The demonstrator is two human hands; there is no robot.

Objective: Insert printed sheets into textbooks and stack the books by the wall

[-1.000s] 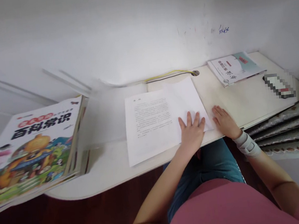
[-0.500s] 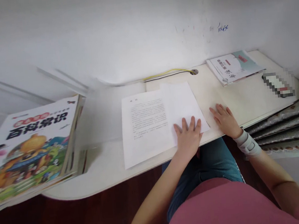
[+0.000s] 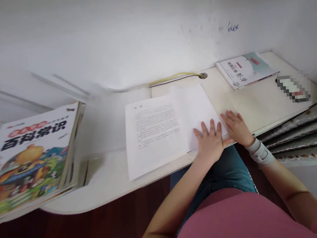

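Note:
An open booklet or folded sheet of white paper [image 3: 154,134] lies on the desk in front of me, its left side covered in small print under a short heading. The right side [image 3: 191,108] looks blank. My left hand [image 3: 210,142] rests flat on that blank side near its lower right corner, fingers spread. My right hand [image 3: 237,128], with a pale wrist strap [image 3: 260,151], lies palm down beside the paper's right edge, fingertips close to it. Whether they touch the edge, I cannot tell. Neither hand grips anything.
A stack of magazines [image 3: 36,157] with a colourful cover stands on the left. Books [image 3: 246,71] lie at the back right, near a blurred-out dark-rimmed object [image 3: 294,88]. Yellow and black cables [image 3: 177,78] run along the wall to a desk hole [image 3: 203,75]. Patterned fabric [image 3: 302,131] hangs at right.
My left hand has slid right across the blank side, which now lies flatter and reaches further right. My right hand has stayed almost in place, now close to the paper's edge.

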